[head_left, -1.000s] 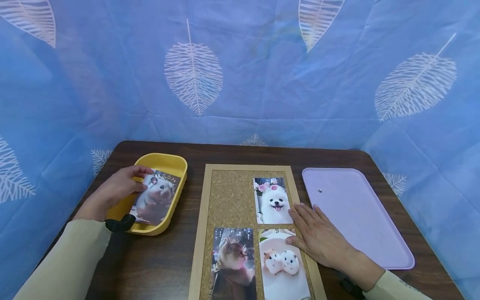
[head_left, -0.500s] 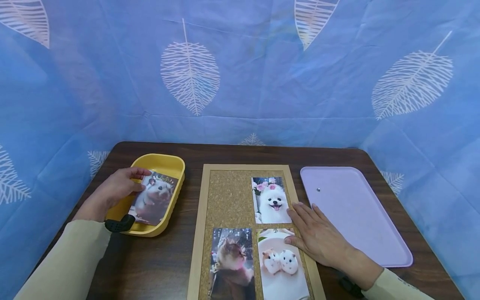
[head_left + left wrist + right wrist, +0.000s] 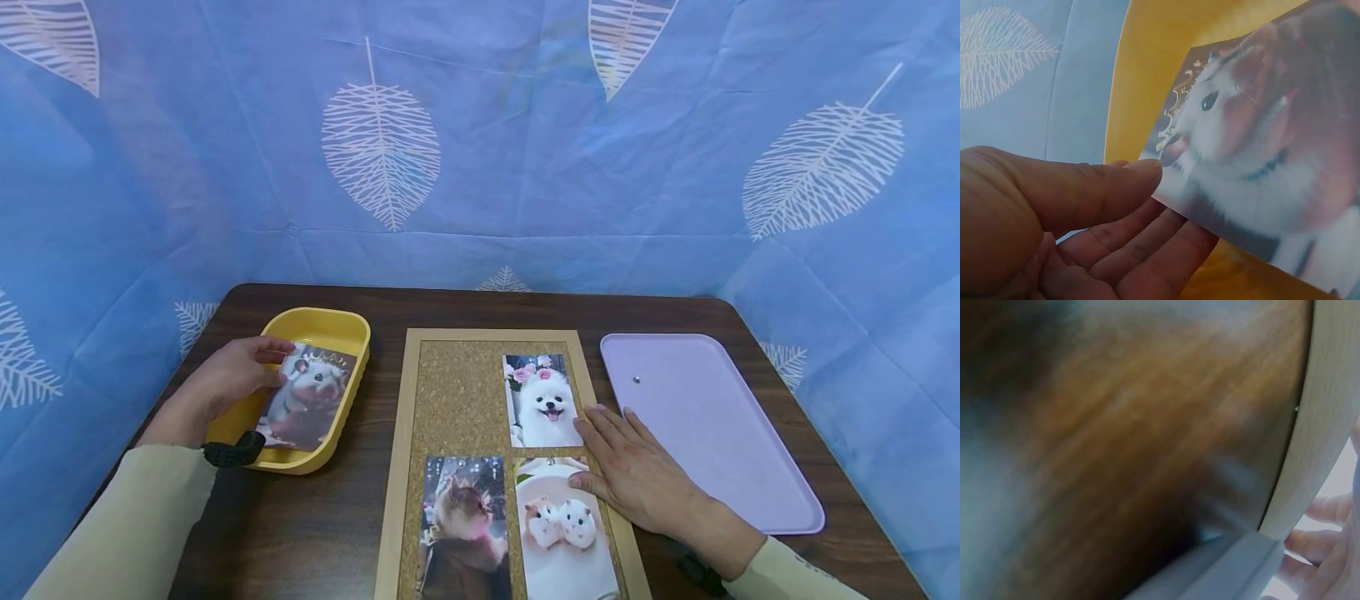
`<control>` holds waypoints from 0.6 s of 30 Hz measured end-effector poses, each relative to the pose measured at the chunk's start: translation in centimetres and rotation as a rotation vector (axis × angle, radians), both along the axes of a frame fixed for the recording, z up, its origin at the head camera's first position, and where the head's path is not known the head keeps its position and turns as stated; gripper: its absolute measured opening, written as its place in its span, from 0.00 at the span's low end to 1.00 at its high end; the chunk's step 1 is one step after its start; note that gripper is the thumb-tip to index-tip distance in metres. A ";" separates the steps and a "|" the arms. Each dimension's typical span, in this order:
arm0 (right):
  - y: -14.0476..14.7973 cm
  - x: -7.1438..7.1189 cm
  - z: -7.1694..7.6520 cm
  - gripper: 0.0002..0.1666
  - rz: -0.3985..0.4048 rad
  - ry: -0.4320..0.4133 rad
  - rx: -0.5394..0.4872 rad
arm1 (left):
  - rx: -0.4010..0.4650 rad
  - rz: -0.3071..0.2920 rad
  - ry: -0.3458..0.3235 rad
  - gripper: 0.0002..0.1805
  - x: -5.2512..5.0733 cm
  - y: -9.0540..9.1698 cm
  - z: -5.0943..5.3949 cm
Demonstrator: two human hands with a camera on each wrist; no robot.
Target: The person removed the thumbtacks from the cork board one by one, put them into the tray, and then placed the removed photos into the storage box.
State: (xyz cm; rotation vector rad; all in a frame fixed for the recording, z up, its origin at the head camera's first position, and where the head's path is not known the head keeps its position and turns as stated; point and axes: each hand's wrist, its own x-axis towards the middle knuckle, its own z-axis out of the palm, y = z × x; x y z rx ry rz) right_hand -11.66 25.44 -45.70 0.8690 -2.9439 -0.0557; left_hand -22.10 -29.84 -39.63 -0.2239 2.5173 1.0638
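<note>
In the head view the left hand [image 3: 232, 379] is at the yellow basket [image 3: 351, 333] and pinches the left edge of a hamster photo [image 3: 307, 400]. The left wrist view shows the thumb on top of the photo [image 3: 1241, 137] and the other fingers under its edge. My right hand [image 3: 645, 479] lies with straight fingers on the right side of the cork board's frame [image 3: 405, 400]. Its fingertips touch or nearly touch the white dog photo [image 3: 550, 408], and its thumb reaches over the two-hamster photo [image 3: 562, 533]. A dark animal photo [image 3: 465, 525] is at the board's lower left.
A lilac tray [image 3: 712, 425] stands right of the board, with a small metallic piece [image 3: 637, 380] on it. The brown wooden table [image 3: 247, 533] has a blue leaf-patterned cloth [image 3: 525, 150] behind it and at both sides.
The left hand has shifted slightly leftward along the hamster photo's edge, while the photo stays in nearly the same place. The right hand has not moved on the board.
</note>
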 end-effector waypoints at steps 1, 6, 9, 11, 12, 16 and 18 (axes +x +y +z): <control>0.0 0.0 0.0 0.49 0.001 0.001 0.000 | 0.004 0.002 0.001 0.34 0.1 0.0 0.0; 0.1 0.0 0.0 0.48 0.001 0.007 0.000 | 0.036 0.020 -0.002 0.34 0.3 0.1 0.2; 0.1 0.0 -0.1 0.48 0.000 0.005 -0.001 | 0.043 0.027 0.003 0.33 0.2 0.2 0.2; 0.0 0.0 -0.1 0.48 -0.002 0.004 0.000 | 0.057 0.042 0.007 0.31 0.2 0.2 0.1; 0.0 0.0 -0.1 0.48 -0.002 0.004 0.000 | 0.070 0.050 0.009 0.31 0.3 0.2 0.2; 0.0 0.0 -0.1 0.49 -0.005 0.005 0.003 | 0.124 0.082 0.034 0.29 0.4 0.2 0.3; 0.0 0.0 -0.1 0.49 -0.008 0.002 0.005 | 0.151 0.087 0.046 0.28 0.5 0.1 0.5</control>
